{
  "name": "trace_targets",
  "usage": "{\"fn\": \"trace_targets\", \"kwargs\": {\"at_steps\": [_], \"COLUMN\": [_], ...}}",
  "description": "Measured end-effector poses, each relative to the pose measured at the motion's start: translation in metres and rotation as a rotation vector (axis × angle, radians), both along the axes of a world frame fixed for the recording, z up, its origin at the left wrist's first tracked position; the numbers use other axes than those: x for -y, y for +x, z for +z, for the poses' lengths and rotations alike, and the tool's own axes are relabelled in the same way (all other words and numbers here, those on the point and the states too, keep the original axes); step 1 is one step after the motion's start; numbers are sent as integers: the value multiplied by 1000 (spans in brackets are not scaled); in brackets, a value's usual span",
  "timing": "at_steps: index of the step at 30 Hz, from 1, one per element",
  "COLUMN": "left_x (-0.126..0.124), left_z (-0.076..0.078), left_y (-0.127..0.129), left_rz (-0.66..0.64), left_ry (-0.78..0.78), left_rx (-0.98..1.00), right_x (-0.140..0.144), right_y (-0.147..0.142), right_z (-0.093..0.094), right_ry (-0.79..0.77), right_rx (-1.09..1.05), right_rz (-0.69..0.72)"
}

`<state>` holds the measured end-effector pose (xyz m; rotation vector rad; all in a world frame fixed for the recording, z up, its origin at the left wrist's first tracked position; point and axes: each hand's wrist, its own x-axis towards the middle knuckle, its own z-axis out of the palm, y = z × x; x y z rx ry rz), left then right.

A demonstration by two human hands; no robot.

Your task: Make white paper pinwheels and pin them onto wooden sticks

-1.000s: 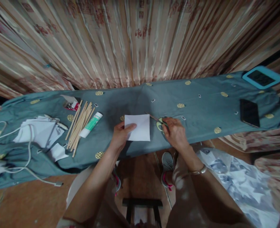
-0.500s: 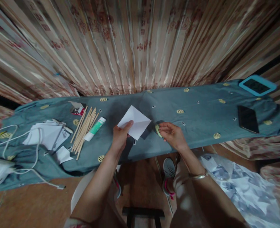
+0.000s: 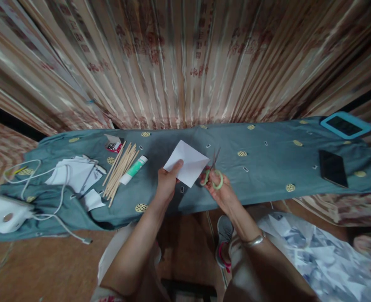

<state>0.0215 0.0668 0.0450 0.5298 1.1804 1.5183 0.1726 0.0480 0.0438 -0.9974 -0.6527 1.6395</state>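
Against striped curtains, your left hand (image 3: 168,184) pinches white paper (image 3: 190,162); your right hand (image 3: 221,193) grips green-handled scissors (image 3: 213,174), blades needing the paper's edge next.

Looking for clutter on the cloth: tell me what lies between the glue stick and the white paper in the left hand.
In the head view, only bare blue-grey cloth lies between the glue stick and the white paper held by the left hand.

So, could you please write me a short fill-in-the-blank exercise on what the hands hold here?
1. The left hand holds a white sheet of ____.
2. The right hand grips green-handled ____.
3. The bundle of wooden sticks lies beside a green and white ____.

Missing words: paper; scissors; tube.
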Motion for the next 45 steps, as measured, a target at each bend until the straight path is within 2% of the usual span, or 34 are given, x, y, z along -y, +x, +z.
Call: {"fn": "trace_targets", "kwargs": {"at_steps": [4, 13, 16, 20, 22, 24, 45], "left_x": [3, 3, -2, -10, -11, -11, -9], "left_z": [-4, -1, -3, -2, -2, -2, -9], "left_y": [13, 9, -1, -18, -23, -25, -21], "left_rz": [-78, -161, -81, 42, 66, 70, 37], "left_ry": [8, -31, 13, 85, 87, 76, 26], "left_rx": [-107, -267, -288, -291, -265, -241, -312], "right_x": [-20, -29, -17, 9, 20, 26, 25], "right_y": [6, 10, 12, 9, 6, 2, -4], "right_z": [4, 5, 2, -4, -7, -9, -10], "right_ry": [-58, -18, 54, 112, 125, 129, 135], "right_rx": [65, 176, 230, 276, 265, 264, 330], "right_rz": [-177, -222, -81, 269, 422, 505, 547]}}
